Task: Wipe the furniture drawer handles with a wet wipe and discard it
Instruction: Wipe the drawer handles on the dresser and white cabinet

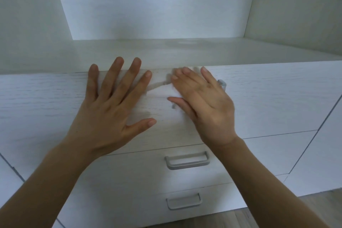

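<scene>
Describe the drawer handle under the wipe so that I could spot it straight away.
Under the open shelf stands a white three-drawer stack. The handle is on the top drawer, mostly hidden under the right hand and the wet wipe, only its grey right end showing. The middle handle and the bottom handle lie fully bare.

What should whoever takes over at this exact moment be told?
Left hand: flat, fingers spread, resting on the top drawer front.
Right hand: straight fingers press the wipe over the top handle, of which only the right end shows.
Done: the wipe is out and on the top handle. How much of that handle is clean cannot be told.
Left: finish the top handle, then probably the middle handle and the bottom handle, which no hand is on. Then throw the wipe away. No bin is in view.
</scene>
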